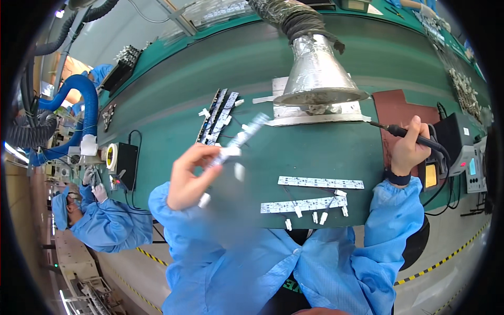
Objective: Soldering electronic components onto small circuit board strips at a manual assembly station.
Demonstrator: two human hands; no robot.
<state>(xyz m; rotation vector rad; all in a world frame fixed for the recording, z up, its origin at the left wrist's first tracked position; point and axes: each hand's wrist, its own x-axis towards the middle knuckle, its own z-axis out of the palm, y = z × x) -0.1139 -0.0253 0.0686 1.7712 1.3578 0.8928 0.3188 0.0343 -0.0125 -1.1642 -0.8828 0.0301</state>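
Note:
My left hand (191, 176) pinches a slim white circuit board strip (251, 130) near its lower end, where white connectors hang; the strip is tilted up and slightly blurred. Fingers of my right hand (408, 152) wrap round the handle of a soldering iron (403, 132). Its tip points left, close to the right end of a pale metal plate (294, 119) under a fume hood. Two more board strips, an upper one (321, 182) and a lower one (275, 206) with wires and white connectors, lie before me. Left of centre sits a bunch of similar strips (215, 118).
The foil-covered fume hood (315, 68) hangs over the plate. To the right are a brown mat (389, 107), a yellow sponge (431, 175) and a soldering station (455, 144). At the left stands a black box (124, 164). A co-worker in blue (113, 226) works beyond it.

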